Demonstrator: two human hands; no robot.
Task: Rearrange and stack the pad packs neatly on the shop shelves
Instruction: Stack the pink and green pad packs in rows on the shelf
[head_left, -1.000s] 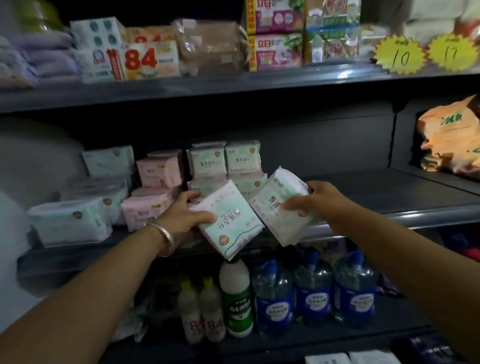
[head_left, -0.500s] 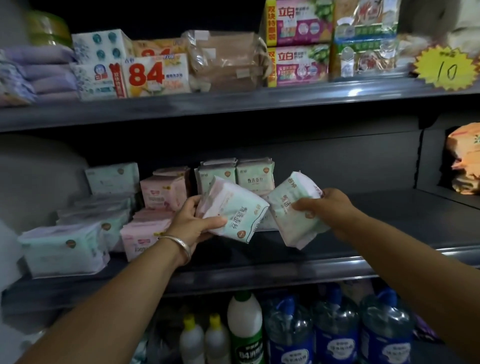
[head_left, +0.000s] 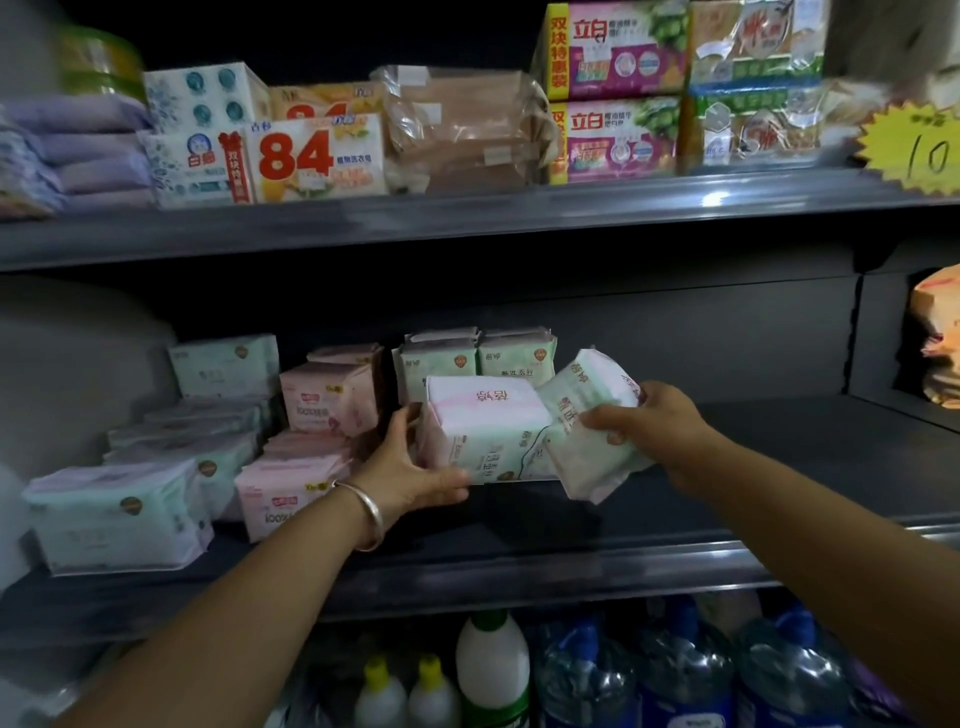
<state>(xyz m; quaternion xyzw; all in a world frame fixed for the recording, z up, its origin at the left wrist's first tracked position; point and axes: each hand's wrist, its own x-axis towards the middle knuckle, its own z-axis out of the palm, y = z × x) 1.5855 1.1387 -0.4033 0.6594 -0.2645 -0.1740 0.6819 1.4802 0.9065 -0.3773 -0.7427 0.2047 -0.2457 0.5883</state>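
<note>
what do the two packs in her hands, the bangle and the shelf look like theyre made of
Left pack and right pack: soft printed plastic film, likely; creased and yielding.
Bangle: polished metal, probably; bright sheen.
Shelf: grey painted metal, seemingly; glossy edge.

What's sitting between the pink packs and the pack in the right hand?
In the head view, the pack gripped by the left hand, a white-and-green pad pack, lies between the pink packs and the right hand's pack, in front of two shelved green packs.

Pale green pad pack (head_left: 483, 434) level above middle shelf (head_left: 519, 566), second pack (head_left: 587, 431) tilted, touching
</note>
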